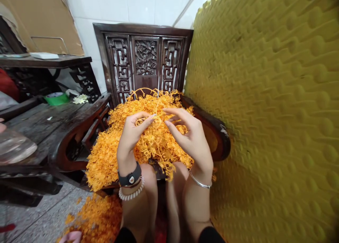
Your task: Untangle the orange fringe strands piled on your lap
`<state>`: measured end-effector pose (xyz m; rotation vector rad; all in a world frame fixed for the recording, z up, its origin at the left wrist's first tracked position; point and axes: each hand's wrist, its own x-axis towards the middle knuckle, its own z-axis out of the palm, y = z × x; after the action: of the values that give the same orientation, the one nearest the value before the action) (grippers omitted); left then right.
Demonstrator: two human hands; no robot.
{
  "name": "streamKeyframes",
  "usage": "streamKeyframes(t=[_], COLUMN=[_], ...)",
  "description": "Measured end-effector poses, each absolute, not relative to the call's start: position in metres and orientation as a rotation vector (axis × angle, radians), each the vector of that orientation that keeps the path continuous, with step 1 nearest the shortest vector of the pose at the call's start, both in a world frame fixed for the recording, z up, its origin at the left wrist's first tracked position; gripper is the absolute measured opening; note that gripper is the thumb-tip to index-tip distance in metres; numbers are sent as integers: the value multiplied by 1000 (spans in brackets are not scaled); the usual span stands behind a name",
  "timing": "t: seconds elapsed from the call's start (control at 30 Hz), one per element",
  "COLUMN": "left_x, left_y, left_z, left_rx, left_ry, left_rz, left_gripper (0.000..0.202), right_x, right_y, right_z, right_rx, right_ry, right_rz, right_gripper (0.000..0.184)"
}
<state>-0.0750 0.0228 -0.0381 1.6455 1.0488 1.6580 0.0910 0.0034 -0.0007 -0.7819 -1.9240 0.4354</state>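
A big heap of tangled orange-yellow stringy pieces covers the seat of a dark carved wooden chair in front of my knees. My left hand is over the heap, its thumb and fingers pinched on a thin orange loop pulled from the pile. My right hand is beside it, fingers curled, pinching the same strand at its tip. A dark watch and a bead bracelet are on my left wrist, a silver bangle on my right.
A tall yellow bumpy foam sheet fills the right side, close to my right arm. A dark wooden bench stands at the left with a green bowl. More orange pieces lie spilled on the floor.
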Motion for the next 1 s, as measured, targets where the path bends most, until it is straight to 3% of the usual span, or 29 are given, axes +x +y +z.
streamKeyframes(t=[0.23, 0.4, 0.73, 0.87, 1.0], left_x=[-71, -68, -60, -48, -44], left_y=[23, 19, 7, -1, -7], left_z=[-39, -37, -25, -18, -15], left_rx=[1750, 1796, 2001, 1981, 1867], left_ry=[977, 938, 1009, 1159, 1081], left_rz=[1515, 1446, 1765, 1944, 2100], left_gripper=[19, 19, 38, 22, 19], right_x=[87, 83, 77, 73, 80], right_y=[12, 16, 12, 12, 16], right_z=[-3, -8, -6, -7, -8], right_rx=[-754, -794, -791, -785, -835], right_ry=[-1906, -1714, -1754, -1694, -1390], right_rz=[294, 393, 267, 245, 249], right_gripper=[13, 14, 12, 14, 19])
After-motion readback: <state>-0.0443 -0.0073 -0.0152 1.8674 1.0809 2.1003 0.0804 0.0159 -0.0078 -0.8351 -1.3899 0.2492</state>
